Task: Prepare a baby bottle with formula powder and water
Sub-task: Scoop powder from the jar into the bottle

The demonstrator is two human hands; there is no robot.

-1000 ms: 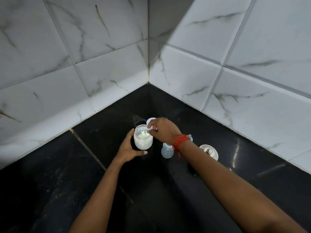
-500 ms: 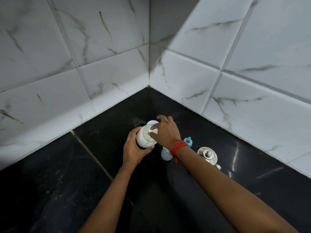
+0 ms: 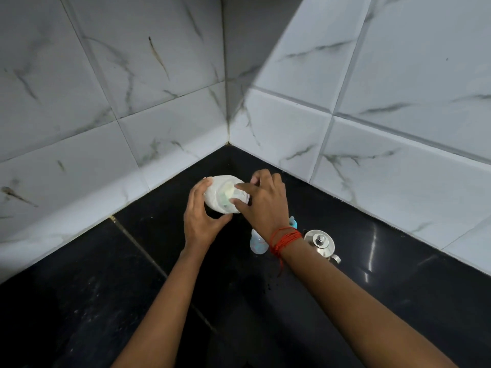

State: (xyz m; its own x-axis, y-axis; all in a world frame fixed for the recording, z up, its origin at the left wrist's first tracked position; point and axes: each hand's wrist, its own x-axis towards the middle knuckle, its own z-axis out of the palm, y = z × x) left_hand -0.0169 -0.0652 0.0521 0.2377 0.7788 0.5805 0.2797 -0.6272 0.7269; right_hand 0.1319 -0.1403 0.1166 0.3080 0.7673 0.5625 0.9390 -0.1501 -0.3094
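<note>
Centre of the frame, above a black counter (image 3: pixel 79 301): the left hand (image 3: pixel 202 219) is gripping a clear formula jar (image 3: pixel 220 195), which stood upright a second ago and is now tipping, its long axis nearly level and its mouth pointing right. The right hand (image 3: pixel 265 205) is closing around that mouth, likely working a scoop inside. The baby bottle (image 3: pixel 257 241) is standing upright just below, lower right, beside a steel lidded pot (image 3: pixel 320 243), waiting for powder.

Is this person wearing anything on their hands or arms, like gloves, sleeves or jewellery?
No gloves and no sleeves in view: both forearms are bare. The right hand has a red thread band wound several times around the wrist, with a loose end hanging. The left hand wears nothing visible.
</note>
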